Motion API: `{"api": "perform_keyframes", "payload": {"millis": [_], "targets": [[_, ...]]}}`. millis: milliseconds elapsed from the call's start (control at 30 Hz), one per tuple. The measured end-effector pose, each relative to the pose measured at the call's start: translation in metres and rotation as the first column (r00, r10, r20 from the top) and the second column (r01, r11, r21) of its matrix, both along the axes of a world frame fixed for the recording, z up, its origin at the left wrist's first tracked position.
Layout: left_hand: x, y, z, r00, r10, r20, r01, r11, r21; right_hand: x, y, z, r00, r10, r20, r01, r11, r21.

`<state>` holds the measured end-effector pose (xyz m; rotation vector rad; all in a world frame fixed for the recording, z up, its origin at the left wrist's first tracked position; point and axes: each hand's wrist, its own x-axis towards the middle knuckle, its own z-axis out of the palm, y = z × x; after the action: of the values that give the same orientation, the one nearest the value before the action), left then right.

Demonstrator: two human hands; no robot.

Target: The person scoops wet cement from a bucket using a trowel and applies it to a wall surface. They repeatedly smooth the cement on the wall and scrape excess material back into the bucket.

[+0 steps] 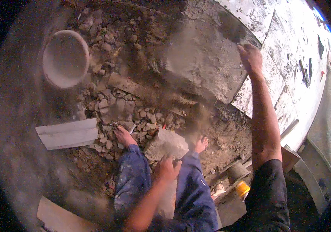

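My right hand (250,58) reaches over a bed of smooth grey mortar (208,58), beside the edge of the white, smudged floor tiles (268,91). Its fingers are curled together; whatever they hold, if anything, is hidden. A darker grey patch (233,29) lies on the mortar just past the fingers. Between my knees hangs my left hand (167,169), thumb apart from the fingers, with nothing visible in it. Just beyond that hand sits a large pale block of broken stone (166,144), between my bare feet.
Loose rubble (109,102) covers the ground ahead and left. A round dusty basin (65,58) stands far left, with a pale tile piece (67,134) nearer. A flat strip (128,85) crosses the rubble. At right are a yellow container (243,189) and wooden pieces. Dust hangs about.
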<state>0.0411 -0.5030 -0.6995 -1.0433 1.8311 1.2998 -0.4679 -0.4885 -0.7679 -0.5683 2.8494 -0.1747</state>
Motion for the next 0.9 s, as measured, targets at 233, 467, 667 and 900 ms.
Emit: {"api": "perform_keyframes", "payload": {"millis": [233,467,667,900], "targets": [[-0.016,-0.012,0.014,0.996,0.072,-0.049,-0.068,0.995,0.080,0.042,0.067,0.060,0.983,0.056,-0.173,-0.042,0.996,0.083],[0.006,-0.015,0.019,0.995,0.088,-0.049,-0.075,0.972,0.224,0.249,-0.167,0.104,0.863,0.456,0.220,-0.384,0.872,-0.303],[0.010,-0.019,0.024,0.951,0.204,-0.233,-0.192,0.979,0.073,0.302,-0.349,0.045,0.728,0.657,-0.195,-0.685,0.688,-0.240],[0.011,-0.047,0.032,0.890,0.353,-0.288,-0.322,0.935,0.148,0.333,-0.421,-0.003,0.713,0.684,0.152,-0.667,0.729,-0.154]]}}
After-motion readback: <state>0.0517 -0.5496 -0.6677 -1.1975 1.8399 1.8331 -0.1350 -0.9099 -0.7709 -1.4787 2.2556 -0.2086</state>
